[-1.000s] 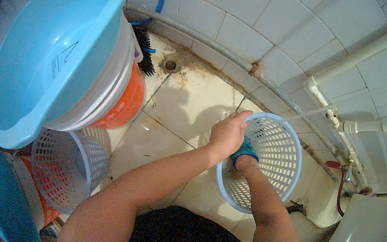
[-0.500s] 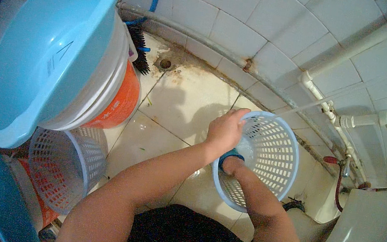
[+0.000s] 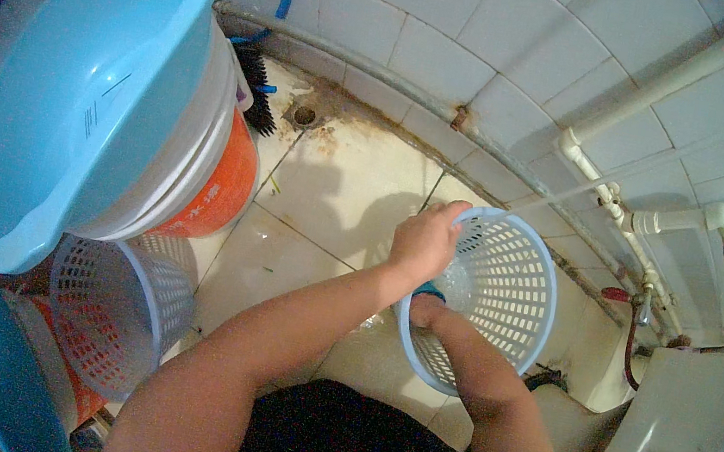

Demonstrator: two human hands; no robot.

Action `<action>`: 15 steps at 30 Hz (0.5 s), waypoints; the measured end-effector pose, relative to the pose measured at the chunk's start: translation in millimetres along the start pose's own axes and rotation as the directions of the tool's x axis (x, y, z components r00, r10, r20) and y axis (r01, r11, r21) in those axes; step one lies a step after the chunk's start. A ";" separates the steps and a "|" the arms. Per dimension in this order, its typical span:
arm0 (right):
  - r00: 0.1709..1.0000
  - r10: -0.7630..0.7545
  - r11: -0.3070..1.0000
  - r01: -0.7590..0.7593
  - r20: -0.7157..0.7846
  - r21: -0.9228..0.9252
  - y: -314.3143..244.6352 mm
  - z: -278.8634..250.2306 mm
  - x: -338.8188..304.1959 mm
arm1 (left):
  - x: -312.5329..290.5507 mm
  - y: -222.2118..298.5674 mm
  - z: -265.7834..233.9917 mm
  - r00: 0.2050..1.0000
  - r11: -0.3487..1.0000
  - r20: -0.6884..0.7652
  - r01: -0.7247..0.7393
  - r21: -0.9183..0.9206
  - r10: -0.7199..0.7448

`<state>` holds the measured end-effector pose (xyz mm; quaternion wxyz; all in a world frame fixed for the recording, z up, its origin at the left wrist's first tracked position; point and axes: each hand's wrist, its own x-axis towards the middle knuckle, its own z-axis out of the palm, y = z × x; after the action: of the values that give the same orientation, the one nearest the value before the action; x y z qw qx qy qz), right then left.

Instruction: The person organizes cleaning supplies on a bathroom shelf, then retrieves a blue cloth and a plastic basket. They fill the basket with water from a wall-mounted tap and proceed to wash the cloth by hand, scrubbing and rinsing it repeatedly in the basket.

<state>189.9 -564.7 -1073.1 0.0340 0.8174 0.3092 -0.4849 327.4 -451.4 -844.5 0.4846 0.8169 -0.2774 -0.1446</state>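
Observation:
A light-blue plastic laundry basket (image 3: pixel 517 287) with slotted sides is tilted on the tiled floor, its mouth facing me. My left hand (image 3: pixel 425 243) is closed over the upper-left part of its rim. My right forearm reaches through the mouth, and only the wrist end of my right hand (image 3: pixel 427 311) shows; its fingers are hidden. Something teal (image 3: pixel 433 290) shows right beside that wrist; I cannot make out what it is. A thin water stream (image 3: pixel 563 196) slants in from the upper right, and water splashes inside the basket.
A light-blue basin (image 3: pixel 93 83) rests atop a white-and-orange bucket (image 3: pixel 223 182) at left. Below it leans a second slotted basket (image 3: pixel 120 311). A black-bristled brush (image 3: pixel 258 89) stands near the floor drain (image 3: pixel 304 115). Pipes (image 3: pixel 610 193) and a toilet (image 3: pixel 679 423) line the right side.
The view has shifted slightly. My right hand has moved a little within the basket, and less of the teal thing shows. The left hand keeps its hold on the rim.

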 end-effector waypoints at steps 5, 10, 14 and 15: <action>0.962 0.269 0.841 -0.207 -0.055 0.500 -10.1 0.0 -47.3 | -5.7 3.6 -7.9 0.999 1.000 0.042 0.028 0.009 -0.028; 0.918 0.365 0.775 -0.391 0.153 0.496 8.8 21.4 -72.0 | -13.1 6.9 -2.7 1.000 1.000 0.030 0.005 0.019 -0.005; 0.790 0.568 0.624 -0.596 0.231 0.505 34.4 27.6 -63.9 | -17.4 16.1 -3.9 0.998 0.998 0.035 0.051 0.020 -0.052; 0.783 0.577 0.614 -0.603 0.232 0.509 34.3 22.1 -60.5 | -18.3 16.3 -2.4 0.997 0.998 0.035 0.067 0.017 -0.068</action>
<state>170.9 -628.8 -1043.8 -0.0418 0.8348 -0.1329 -0.5327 308.8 -445.0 -829.7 0.4678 0.8269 -0.2595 -0.1733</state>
